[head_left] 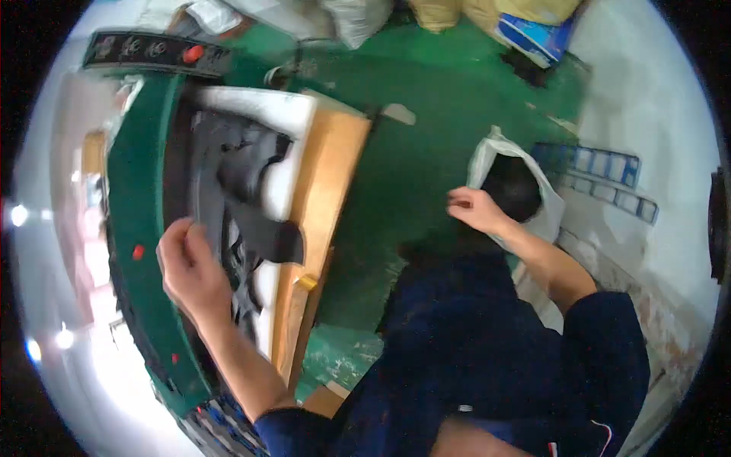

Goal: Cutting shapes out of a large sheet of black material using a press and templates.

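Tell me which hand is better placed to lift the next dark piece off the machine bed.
Left. The left hand already rests on the dark pieces, while the right hand is over at the white bag.

1. Left hand [190,266]: forearm extended forward, fingers curled, resting at the left edge of the dark material [236,190].
2. Right hand [474,209]: arm bent outward, fingers loosely closed, well right of that material.

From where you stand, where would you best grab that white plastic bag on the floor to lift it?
Probably by the upper rim of the white bag, coming from above. Its mouth gapes open and the rim stands up in a loose flap, beside where the right hand already is.
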Action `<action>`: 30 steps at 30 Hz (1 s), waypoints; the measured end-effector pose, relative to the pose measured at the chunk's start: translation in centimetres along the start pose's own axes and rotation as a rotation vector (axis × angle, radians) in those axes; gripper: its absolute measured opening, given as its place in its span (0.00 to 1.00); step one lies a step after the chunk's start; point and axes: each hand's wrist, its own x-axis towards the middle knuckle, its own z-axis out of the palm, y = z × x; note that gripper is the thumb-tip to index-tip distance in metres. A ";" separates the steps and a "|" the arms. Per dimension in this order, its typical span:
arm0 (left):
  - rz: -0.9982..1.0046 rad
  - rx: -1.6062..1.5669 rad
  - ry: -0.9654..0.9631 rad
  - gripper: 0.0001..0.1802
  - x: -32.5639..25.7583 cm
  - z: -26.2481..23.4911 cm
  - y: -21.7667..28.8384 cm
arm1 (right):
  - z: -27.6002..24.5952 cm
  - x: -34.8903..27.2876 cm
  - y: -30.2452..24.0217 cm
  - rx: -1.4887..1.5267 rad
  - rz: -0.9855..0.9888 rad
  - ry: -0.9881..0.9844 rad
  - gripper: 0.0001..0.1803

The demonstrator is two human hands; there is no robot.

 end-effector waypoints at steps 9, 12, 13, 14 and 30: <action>-0.166 0.044 -0.364 0.30 -8.4 2.4 -7.3 | -0.2 0.6 -3.1 -0.039 0.009 -0.065 0.21; -0.159 0.100 -0.236 0.29 -9.2 3.2 -10.3 | 3.3 1.4 -10.0 0.043 -0.123 -0.176 0.21; -0.175 0.105 -0.222 0.29 -9.7 3.4 -11.8 | 4.8 1.8 -13.1 0.026 -0.167 -0.258 0.20; -0.158 0.087 -0.191 0.29 -10.3 4.0 -13.8 | 6.8 2.2 -15.2 0.078 -0.219 -0.326 0.21; -0.062 0.093 -0.126 0.24 -10.7 8.1 -18.5 | 28.4 4.8 -22.8 0.059 0.296 -0.446 0.23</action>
